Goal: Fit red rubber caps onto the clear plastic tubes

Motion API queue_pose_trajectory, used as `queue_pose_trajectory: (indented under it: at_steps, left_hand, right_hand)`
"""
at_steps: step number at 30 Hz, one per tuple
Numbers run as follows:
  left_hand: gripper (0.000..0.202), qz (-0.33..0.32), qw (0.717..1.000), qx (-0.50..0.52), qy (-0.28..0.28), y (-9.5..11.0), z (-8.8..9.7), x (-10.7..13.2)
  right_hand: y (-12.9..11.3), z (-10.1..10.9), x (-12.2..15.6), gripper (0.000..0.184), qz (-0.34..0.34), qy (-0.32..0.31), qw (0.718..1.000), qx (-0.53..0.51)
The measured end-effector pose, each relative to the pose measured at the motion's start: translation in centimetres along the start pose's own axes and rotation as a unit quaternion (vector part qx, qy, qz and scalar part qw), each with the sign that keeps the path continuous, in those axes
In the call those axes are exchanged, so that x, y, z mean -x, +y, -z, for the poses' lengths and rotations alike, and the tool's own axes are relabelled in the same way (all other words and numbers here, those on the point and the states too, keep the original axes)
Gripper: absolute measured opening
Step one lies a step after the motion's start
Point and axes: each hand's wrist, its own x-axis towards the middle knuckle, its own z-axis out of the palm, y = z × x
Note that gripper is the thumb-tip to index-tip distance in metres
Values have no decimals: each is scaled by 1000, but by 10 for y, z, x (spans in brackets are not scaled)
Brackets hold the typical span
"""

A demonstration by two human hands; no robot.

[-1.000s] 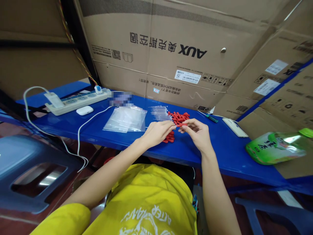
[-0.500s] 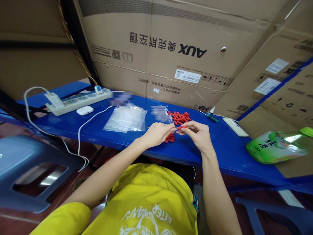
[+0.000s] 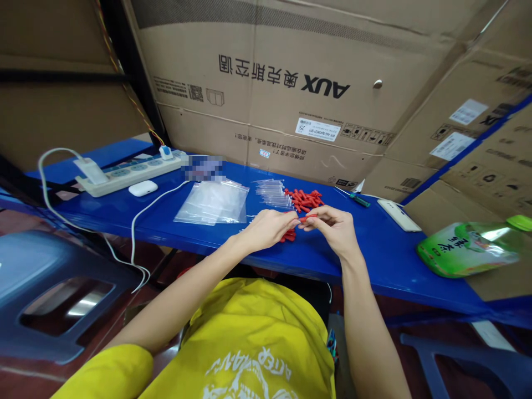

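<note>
My right hand (image 3: 336, 226) pinches a small red piece (image 3: 308, 216) between thumb and fingertips, held level over the table. My left hand (image 3: 270, 228) is closed, its fingertips meeting the piece's near end; what they grip is hidden. Just beyond the hands lies a heap of small red pieces (image 3: 306, 198), looking like soft caps or little handles. Left of that heap, thin clear sticks (image 3: 272, 193) lie side by side. More red pieces (image 3: 290, 236) show below my left fingers, partly covered.
Clear zip bags (image 3: 211, 202) are stacked on the blue table (image 3: 374, 260). Left of them are a power strip (image 3: 137, 173), a white case (image 3: 143, 188) and a cable. Rightward lie a green-handled screwdriver (image 3: 358, 199), a white phone-like slab (image 3: 399, 215) and a green bottle (image 3: 465, 249). Cardboard (image 3: 270, 94) stands behind.
Both hands stay together around the red piece, with slight finger movement. The view has shifted a little; the things on the table lie as before.
</note>
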Motion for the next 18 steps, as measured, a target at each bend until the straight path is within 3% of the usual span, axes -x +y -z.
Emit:
queue_pose_trajectory:
  at_steps: [10,18]
  left_hand:
    - [40,-6,1000,18,0,-1,-1,0]
    - [39,-6,1000,-1,-11,-1,0,3]
  right_hand:
    - [-4,-2,1,16,16,3,1000,11]
    - [-3,-1,0,22,-17,-13,1000,-8]
